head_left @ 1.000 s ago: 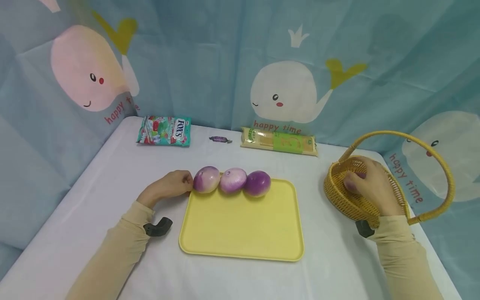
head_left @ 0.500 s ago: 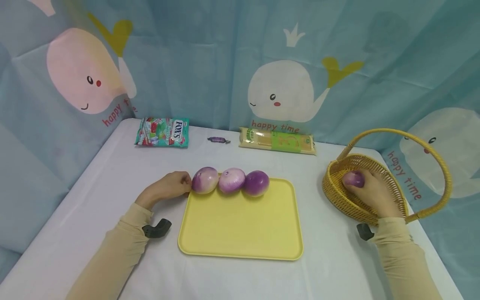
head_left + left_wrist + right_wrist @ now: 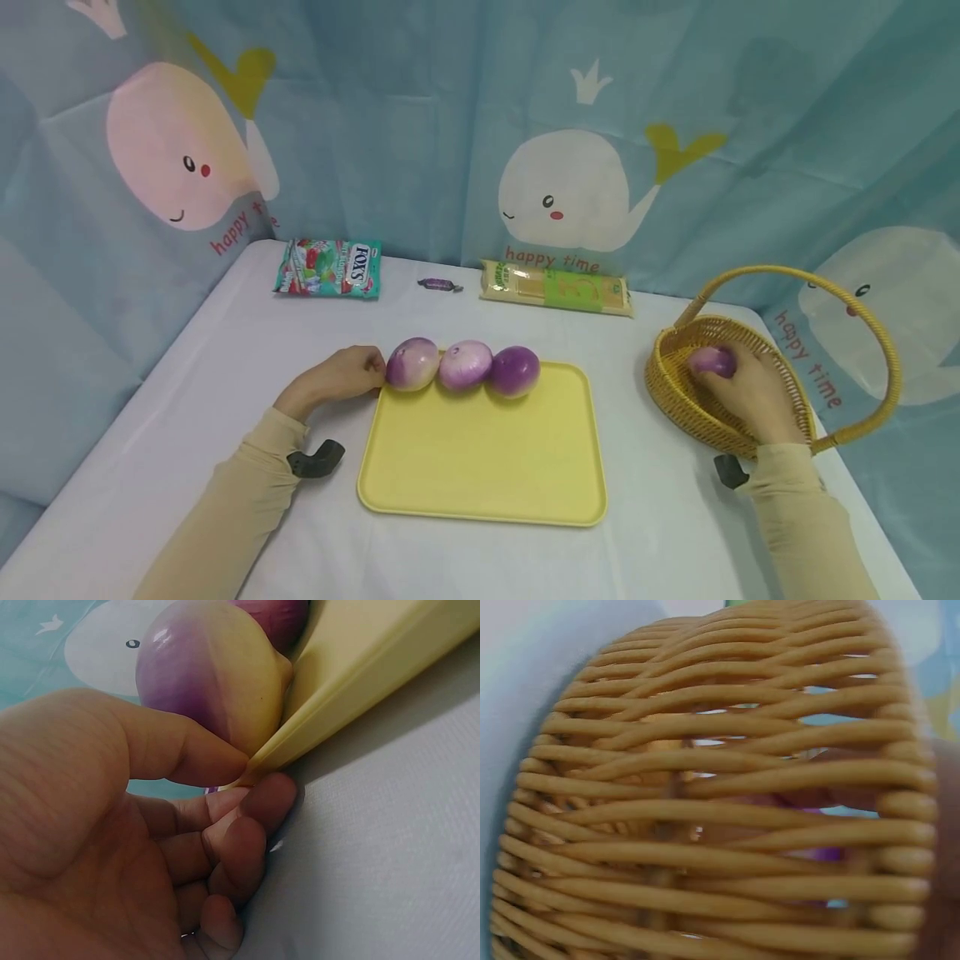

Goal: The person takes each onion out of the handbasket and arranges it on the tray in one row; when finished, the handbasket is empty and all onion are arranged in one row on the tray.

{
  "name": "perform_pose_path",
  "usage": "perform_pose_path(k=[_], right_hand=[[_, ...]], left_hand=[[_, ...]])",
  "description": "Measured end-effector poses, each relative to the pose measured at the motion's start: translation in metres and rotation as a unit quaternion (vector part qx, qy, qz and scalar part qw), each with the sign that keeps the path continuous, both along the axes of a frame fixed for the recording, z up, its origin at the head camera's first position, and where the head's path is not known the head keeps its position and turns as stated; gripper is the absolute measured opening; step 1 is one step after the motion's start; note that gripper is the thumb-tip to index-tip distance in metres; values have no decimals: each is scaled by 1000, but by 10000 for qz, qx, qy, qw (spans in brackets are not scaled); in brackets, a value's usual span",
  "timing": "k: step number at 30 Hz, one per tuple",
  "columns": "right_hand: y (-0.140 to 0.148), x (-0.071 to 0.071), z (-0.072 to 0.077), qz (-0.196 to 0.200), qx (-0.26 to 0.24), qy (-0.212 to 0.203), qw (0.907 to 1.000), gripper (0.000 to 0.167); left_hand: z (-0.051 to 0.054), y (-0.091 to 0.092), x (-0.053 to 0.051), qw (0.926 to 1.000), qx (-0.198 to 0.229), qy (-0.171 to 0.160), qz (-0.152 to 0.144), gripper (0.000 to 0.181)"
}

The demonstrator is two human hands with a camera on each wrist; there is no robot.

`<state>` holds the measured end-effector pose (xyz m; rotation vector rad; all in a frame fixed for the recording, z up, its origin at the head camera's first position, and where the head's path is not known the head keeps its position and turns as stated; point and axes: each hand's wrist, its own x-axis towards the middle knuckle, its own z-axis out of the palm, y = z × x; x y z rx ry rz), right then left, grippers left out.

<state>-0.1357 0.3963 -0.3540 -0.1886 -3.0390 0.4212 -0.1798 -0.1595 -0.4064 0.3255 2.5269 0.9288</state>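
Note:
Inside the wicker basket (image 3: 678,417), my right hand (image 3: 757,396) holds a purple onion (image 3: 712,362), its fingers and thumb around the near side. The right wrist view is mostly filled by the basket's woven wall (image 3: 705,810), with only slivers of purple through the gaps. At the far left corner of the yellow tray (image 3: 480,458), my left hand (image 3: 341,375) pinches the rim between thumb and fingers. Along the tray's far edge sit a purple-and-cream onion (image 3: 412,364), a pale purple onion (image 3: 466,365) and a dark purple onion (image 3: 514,372), in a row.
Behind the tray lie a Fox's candy bag (image 3: 330,268), a small purple wrapped candy (image 3: 439,285) and a long yellow-green packet (image 3: 557,287). The basket's tall handle (image 3: 888,350) arches up over its right side. A blue curtain (image 3: 405,133) hangs behind the table.
My right hand has shifted a little in the basket, and more of the onion in it shows. The left hand stays at the tray corner. The head view has tilted slightly.

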Motion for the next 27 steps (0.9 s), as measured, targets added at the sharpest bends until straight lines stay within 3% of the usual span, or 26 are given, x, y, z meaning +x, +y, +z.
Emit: perform_pose_path(k=[6, 11, 15, 19, 23, 27], right_hand=[[-28, 8, 25, -7, -328, 660, 9973, 70], [-72, 9, 38, 712, -552, 1044, 9904, 67], [-102, 7, 27, 1510, -643, 1153, 9797, 64], [-124, 4, 9, 2015, -676, 913, 9729, 65], [-136, 3, -7, 2159, -698, 566, 9723, 68], [-141, 3, -16, 2213, -777, 476, 9709, 71]], left_hand=[[4, -2, 0, 10000, -19, 29, -4, 18], [1, -4, -1, 10000, -24, 38, 4, 19], [0, -4, 0, 10000, 3, 29, -5, 17], [2, -3, 2, 10000, 29, 28, -42, 17], [3, -1, 2, 10000, 55, 8, -53, 17], [5, -1, 3, 9998, 94, 90, -144, 17]])
